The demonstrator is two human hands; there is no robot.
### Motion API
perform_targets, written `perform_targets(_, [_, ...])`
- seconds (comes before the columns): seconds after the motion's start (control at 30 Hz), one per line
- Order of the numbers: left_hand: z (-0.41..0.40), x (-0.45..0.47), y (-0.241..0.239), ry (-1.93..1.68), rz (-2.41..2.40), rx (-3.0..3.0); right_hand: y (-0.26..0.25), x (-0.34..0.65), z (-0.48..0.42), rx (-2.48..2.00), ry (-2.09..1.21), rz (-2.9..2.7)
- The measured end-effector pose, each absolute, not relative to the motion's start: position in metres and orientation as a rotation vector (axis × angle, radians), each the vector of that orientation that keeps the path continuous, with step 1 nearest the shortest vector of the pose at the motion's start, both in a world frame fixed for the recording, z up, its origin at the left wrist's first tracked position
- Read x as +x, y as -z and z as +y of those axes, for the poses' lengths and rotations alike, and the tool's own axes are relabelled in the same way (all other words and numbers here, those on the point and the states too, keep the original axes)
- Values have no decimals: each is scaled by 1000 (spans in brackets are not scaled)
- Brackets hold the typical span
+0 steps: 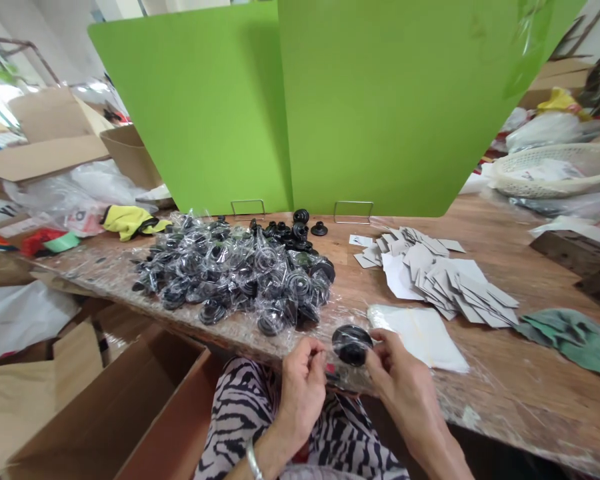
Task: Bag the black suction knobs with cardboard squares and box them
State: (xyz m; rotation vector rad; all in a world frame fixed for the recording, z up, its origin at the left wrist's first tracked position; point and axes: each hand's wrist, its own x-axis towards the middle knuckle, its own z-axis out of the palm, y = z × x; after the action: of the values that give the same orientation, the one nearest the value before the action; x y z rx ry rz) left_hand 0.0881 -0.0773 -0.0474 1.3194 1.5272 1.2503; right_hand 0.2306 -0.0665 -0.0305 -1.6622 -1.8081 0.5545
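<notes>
A black round flanged part is held near the table's front edge, with what looks like thin clear film around it. My right hand pinches it at its right rim between thumb and fingers. To its left, my left hand is closed in a pinch, apparently on the edge of the clear plastic bag; the film is hard to see. A pile of black parts wrapped in clear bags lies left of the hands. Beside my right hand rests a stack of flat clear bags.
Loose unwrapped black parts sit behind the pile. Grey cards are heaped at the right, near a green cloth. Green boards stand across the back. An open cardboard box is below the table's left edge.
</notes>
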Motion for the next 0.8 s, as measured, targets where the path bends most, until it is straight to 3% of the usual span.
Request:
perform_targets(0.33, [-19, 83, -17, -1364, 1427, 1506, 6, 242, -49, -1452, -730, -1564])
perform_targets(0.47, [8, 48, -35, -1734, 1569, 1805, 13, 282, -27, -1664, -340, -1657])
perform_targets(0.53, [12, 32, -34, -1793, 1694, 2134, 22, 300, -16, -1902, -199, -1758])
perform_targets(0.7, [-21, 57, 3, -1690, 1758, 2577, 38, 305, 5, -2220, -217, -1897])
perform_targets(0.8, [-45, 97, 33, -1266, 1487, 2739, 42, 299, 12, -2214, -211, -1908])
